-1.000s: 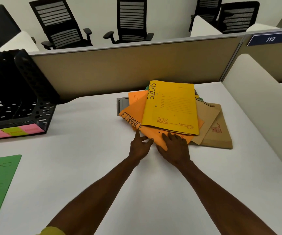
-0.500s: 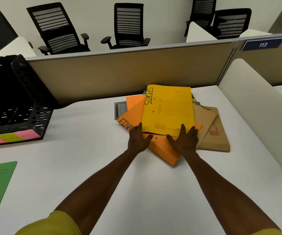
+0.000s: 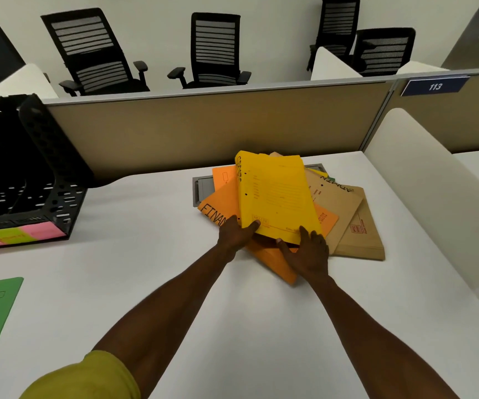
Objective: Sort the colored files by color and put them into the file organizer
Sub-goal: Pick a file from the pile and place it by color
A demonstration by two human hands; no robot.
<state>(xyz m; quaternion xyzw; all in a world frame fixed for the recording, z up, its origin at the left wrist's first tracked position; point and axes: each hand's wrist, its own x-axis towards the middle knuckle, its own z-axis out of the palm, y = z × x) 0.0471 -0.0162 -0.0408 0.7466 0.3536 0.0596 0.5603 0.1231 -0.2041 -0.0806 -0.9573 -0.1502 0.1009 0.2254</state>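
Left hand (image 3: pixel 236 234) and right hand (image 3: pixel 307 250) each grip the near edge of the yellow card file (image 3: pixel 275 197), tilted up atop the orange and brown file pile (image 3: pixel 347 220) at the white desk's (image 3: pixel 146 269) far edge. Black perforated file organizer (image 3: pixel 31 180) stands at the far-left corner.

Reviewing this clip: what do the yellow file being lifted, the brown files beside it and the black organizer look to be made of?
Yellow file: thin matte card, probably; it curves where the left hand and right hand lift it.
Brown files: kraft-type paperboard, dull with red print.
Organizer: rigid and black, with punched slots; plastic or metal, cannot tell.
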